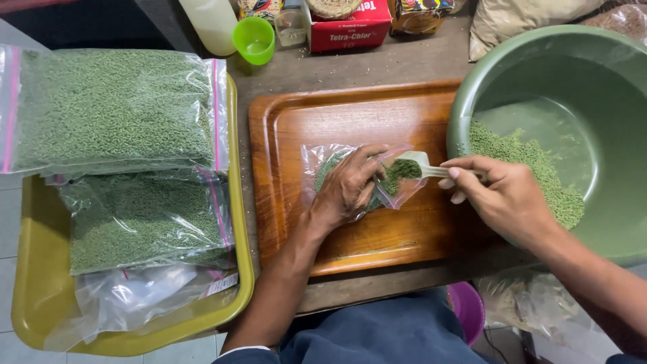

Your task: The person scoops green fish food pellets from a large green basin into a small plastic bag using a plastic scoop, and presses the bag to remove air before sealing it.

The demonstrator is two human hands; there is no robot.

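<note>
Scooping green pellets [539, 168] is the job here. The right hand [502, 199] pinches the handle of a small white scoop [411, 165], fingers shut tight on it, and tips a scoopful into a little clear zip bag [323, 158]. The left hand [347, 189] holds the bag's mouth open, fingers clamped on its edge. The bag lies on a brown wooden tray [283, 128] and looks only partly full. Two filled bags [114, 108] already lie in the yellow tray [40, 296] with empty bags [135, 293]. Some pellets remain in the big green bowl [606, 222], so more filling seems left.
</note>
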